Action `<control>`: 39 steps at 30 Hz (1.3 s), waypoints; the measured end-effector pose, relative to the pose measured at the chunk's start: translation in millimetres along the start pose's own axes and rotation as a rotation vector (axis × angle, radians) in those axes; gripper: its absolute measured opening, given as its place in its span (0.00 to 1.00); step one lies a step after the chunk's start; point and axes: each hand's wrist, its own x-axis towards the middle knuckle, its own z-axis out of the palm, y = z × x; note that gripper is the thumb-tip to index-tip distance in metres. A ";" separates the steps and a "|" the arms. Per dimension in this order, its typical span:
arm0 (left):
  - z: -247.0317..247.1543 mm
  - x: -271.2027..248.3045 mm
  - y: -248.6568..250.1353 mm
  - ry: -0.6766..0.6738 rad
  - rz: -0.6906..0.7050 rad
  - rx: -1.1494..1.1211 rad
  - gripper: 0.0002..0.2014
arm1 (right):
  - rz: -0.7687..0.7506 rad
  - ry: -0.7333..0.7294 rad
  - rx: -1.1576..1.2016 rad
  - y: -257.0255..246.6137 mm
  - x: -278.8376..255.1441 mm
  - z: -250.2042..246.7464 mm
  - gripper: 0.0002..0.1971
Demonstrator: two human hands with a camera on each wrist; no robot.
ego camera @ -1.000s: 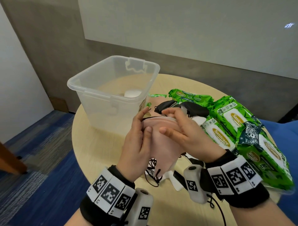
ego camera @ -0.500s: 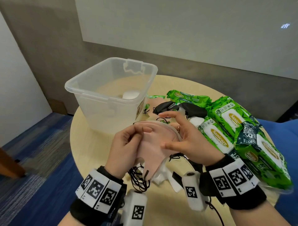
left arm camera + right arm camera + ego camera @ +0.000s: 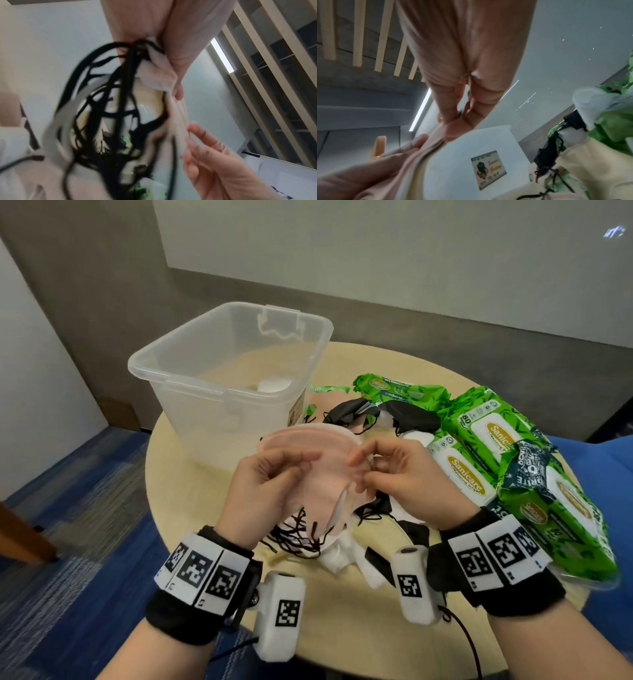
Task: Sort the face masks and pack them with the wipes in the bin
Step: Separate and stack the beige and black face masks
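Held up in the air just in front of the clear plastic bin [image 3: 226,378]: a stack of pink face masks [image 3: 308,453], gripped from both sides. Left hand [image 3: 263,491] clasped round the stack's left part, thumb laid across the pink face, fingers behind. Right hand [image 3: 400,477] pinching the stack's right edge between thumb and fingertips, a change from half a second ago, when that hand was spread flatter against the masks with the forefinger raised. Stack now lifted higher and nearer the bin than before, its curved top edge overlapping the bin's near wall in the head view. Black ear loops [image 3: 298,532] dangling in a tangle below the stack, blurred in the left wrist view [image 3: 106,108].

Inside the bin, something white [image 3: 274,383] on the floor, as before; too small to tell what.

Right of the bin, on the round table [image 3: 191,474]: black masks [image 3: 404,414] in a loose heap, and beyond them green wipes packs [image 3: 486,446], several overlapping, unmoved since the earlier frames. Nearer than the bin, under the hands, white masks [image 3: 346,559] and more black ones lying on the table.

From the right wrist camera, layered pink edges [image 3: 419,151] visible between the two hands, with a small picture label [image 3: 488,170] on the bin wall.
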 end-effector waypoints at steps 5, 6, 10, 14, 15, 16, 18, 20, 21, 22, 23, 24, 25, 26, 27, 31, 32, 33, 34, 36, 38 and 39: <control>-22.4 2.3 -2.5 0.159 0.020 0.094 0.14 | 0.165 0.012 -0.418 29.6 7.6 -5.1 0.13; -27.1 2.1 -2.6 0.178 0.016 0.102 0.14 | 0.193 -0.050 -0.543 34.3 8.8 -2.2 0.15; -41.3 1.9 -2.2 0.230 0.017 0.137 0.14 | 0.162 -0.381 -0.932 49.2 14.9 24.8 0.36; -47.0 0.7 -0.4 0.246 0.039 0.166 0.14 | 0.154 -0.449 -1.029 58.5 26.2 47.6 0.44; -48.7 0.3 -0.7 0.254 0.034 0.162 0.14 | 0.158 -0.450 -1.049 59.0 29.0 50.6 0.45; -50.3 0.0 -1.0 0.261 0.031 0.158 0.15 | 0.163 -0.466 -1.086 58.9 30.6 53.7 0.47; -53.9 0.3 -2.2 0.267 0.028 0.159 0.15 | 0.213 -0.523 -1.114 58.9 31.9 61.7 0.49; -55.6 0.4 -3.0 0.265 0.025 0.153 0.15 | 0.230 -0.553 -1.130 60.3 31.3 71.5 0.49; -55.5 0.0 -3.1 0.262 0.020 0.142 0.15 | 0.212 -0.556 -1.153 61.3 31.8 76.1 0.47; -55.4 -0.5 -3.2 0.260 0.013 0.131 0.15 | 0.197 -0.557 -1.177 61.6 33.3 79.6 0.44; -55.1 -1.2 -3.1 0.259 0.006 0.123 0.15 | 0.185 -0.556 -1.193 61.0 35.6 82.0 0.39; -54.8 -1.6 -2.9 0.256 0.001 0.118 0.14 | 0.175 -0.549 -1.203 59.2 38.8 83.1 0.33; -55.0 -1.8 -2.9 0.254 -0.004 0.117 0.14 | 0.167 -0.545 -1.206 57.6 42.3 83.4 0.27; -55.7 -1.7 -3.1 0.253 -0.009 0.115 0.14 | 0.159 -0.540 -1.196 54.8 45.3 83.8 0.21; -56.8 -1.6 -3.3 0.253 -0.015 0.114 0.14 | 0.148 -0.527 -1.187 53.4 48.6 83.1 0.16; -60.6 -2.1 -2.8 0.259 -0.013 0.126 0.14 | 0.235 -0.333 -1.119 55.4 58.9 68.2 0.06; -61.2 -2.1 -2.5 0.261 -0.009 0.131 0.14 | 0.297 -0.283 -1.050 56.9 61.0 63.1 0.06; -61.6 -2.1 -2.2 0.263 -0.009 0.134 0.14 | 0.345 -0.234 -0.954 58.1 62.8 57.5 0.07; -62.2 -1.8 -2.5 0.266 -0.013 0.135 0.14 | 0.384 -0.186 -0.850 57.1 64.1 51.5 0.10; -62.6 -1.4 -3.5 0.271 -0.028 0.132 0.14 | 0.420 -0.082 -0.656 48.7 62.7 37.8 0.11; -61.8 -1.2 -3.7 0.269 -0.043 0.125 0.14 | 0.415 0.029 -0.529 40.6 59.2 21.4 0.10; -60.9 -1.2 -3.4 0.266 -0.047 0.124 0.14 | 0.409 0.079 -0.492 38.4 57.7 12.4 0.10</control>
